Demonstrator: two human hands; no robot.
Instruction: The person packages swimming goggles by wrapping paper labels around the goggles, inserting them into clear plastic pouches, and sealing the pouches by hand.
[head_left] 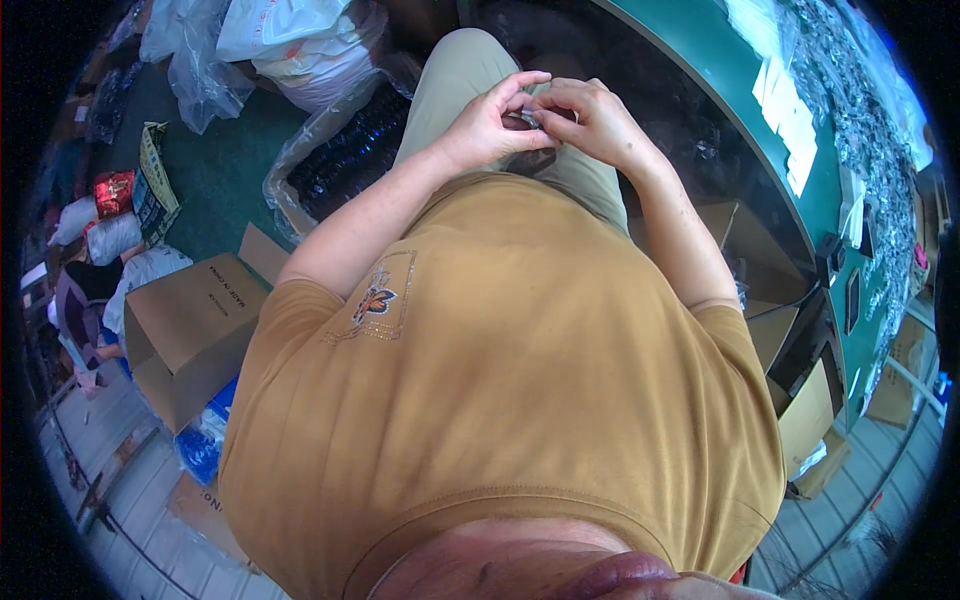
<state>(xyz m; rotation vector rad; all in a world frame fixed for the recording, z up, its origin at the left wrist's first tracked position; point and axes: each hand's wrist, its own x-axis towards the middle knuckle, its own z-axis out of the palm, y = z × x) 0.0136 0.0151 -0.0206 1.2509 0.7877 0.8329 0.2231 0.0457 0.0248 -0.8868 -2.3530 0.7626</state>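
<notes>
My two hands meet above my lap, over light trousers (pixel 462 75). The thumb and fingers of my left hand (pixel 482 122) are bent inward around a small pale, shiny piece (pixel 527 118). From the other side my right hand (pixel 592 122) closes on it too, its thumb and index finger pressed near the same spot. The fingers cover most of the piece, and it is too small to name.
A green-topped table (pixel 690 35) curves along the right, bearing white paper sheets (pixel 785 120) and a heap of clear plastic packets (pixel 880 130). At left stand an open cardboard box (pixel 195 310), white plastic bags (pixel 290 35) and a plastic-lined container of dark shiny pieces (pixel 350 155).
</notes>
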